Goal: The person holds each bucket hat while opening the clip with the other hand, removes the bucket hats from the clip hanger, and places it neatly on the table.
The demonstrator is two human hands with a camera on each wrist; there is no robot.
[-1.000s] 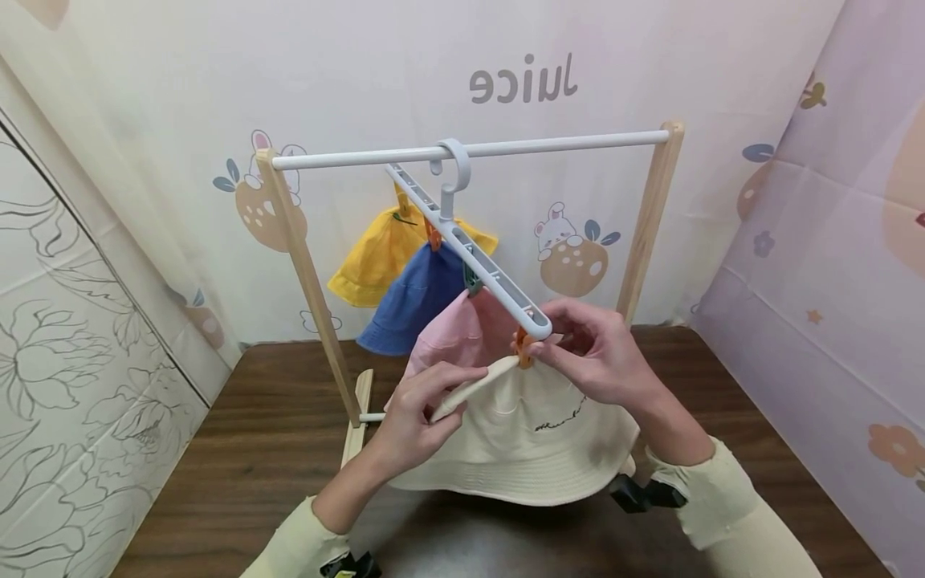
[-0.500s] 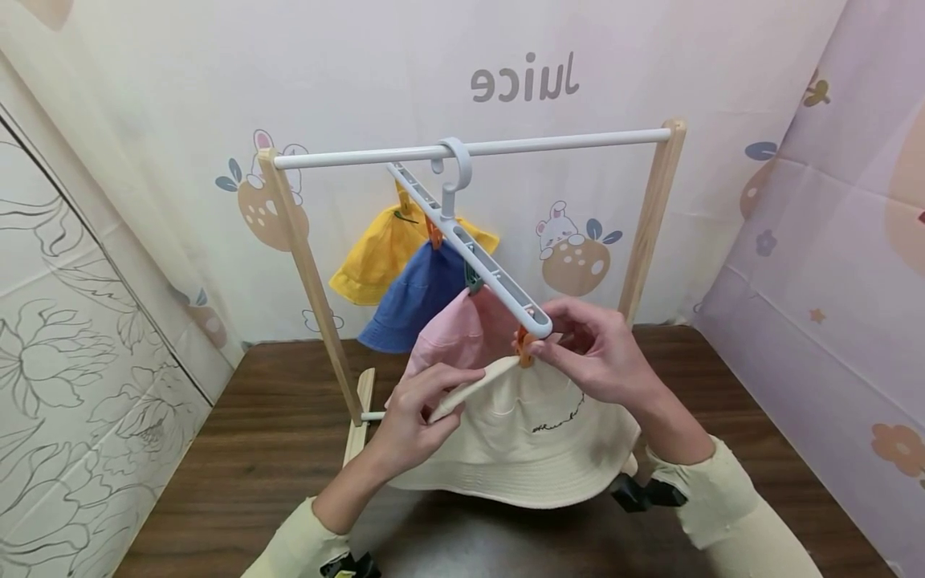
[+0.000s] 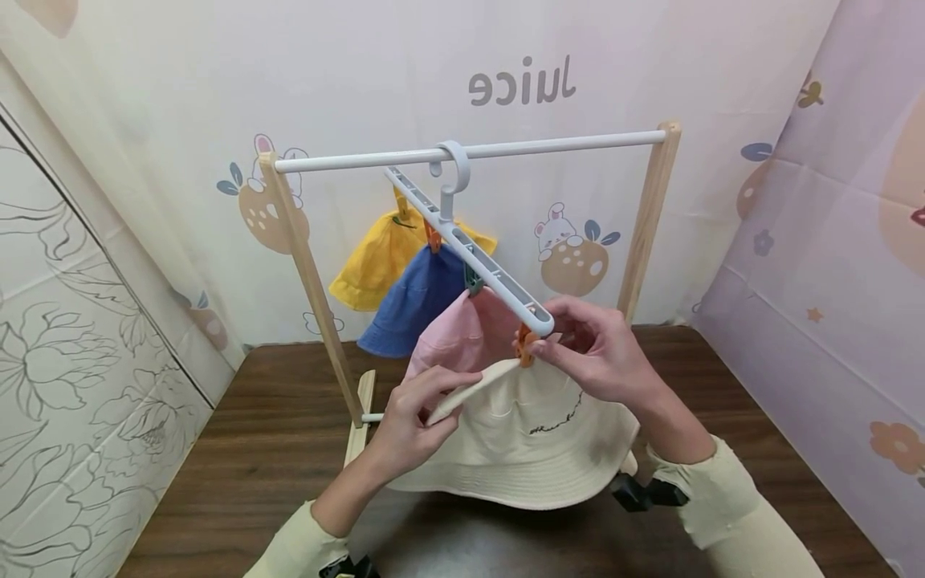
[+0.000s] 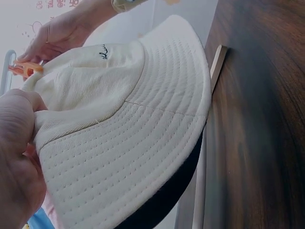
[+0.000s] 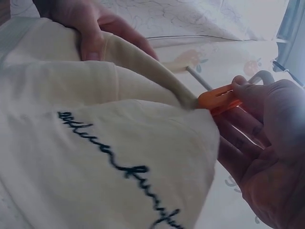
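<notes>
A cream bucket hat (image 3: pixel 535 449) with dark stitched lettering hangs below the near end of a light grey clip hanger (image 3: pixel 499 281). My left hand (image 3: pixel 421 413) pinches a fold of the hat's crown, thumb on one side and fingers on the other. With thumb and fingers, my right hand (image 3: pixel 600 353) pinches an orange clip (image 3: pixel 526 347) at the hanger's end. In the right wrist view the clip's (image 5: pixel 219 98) tip meets the top edge of the crown. Behind the cream hat hang a pink hat (image 3: pixel 451 333), a blue hat (image 3: pixel 412 301) and a yellow hat (image 3: pixel 372 257), each below a clip.
The hanger's hook goes over the white rail (image 3: pixel 564 146) of a wooden-post rack (image 3: pixel 311 281). Dark wood tabletop (image 3: pixel 238 449) lies beneath. Printed curtains (image 3: pixel 614 72) stand behind and at the right, and a flower-patterned panel (image 3: pixel 79 353) at the left.
Both hands keep their grips on the hat and the clip. The hat's crown has shifted very slightly under the left hand; the head view has moved a little.
</notes>
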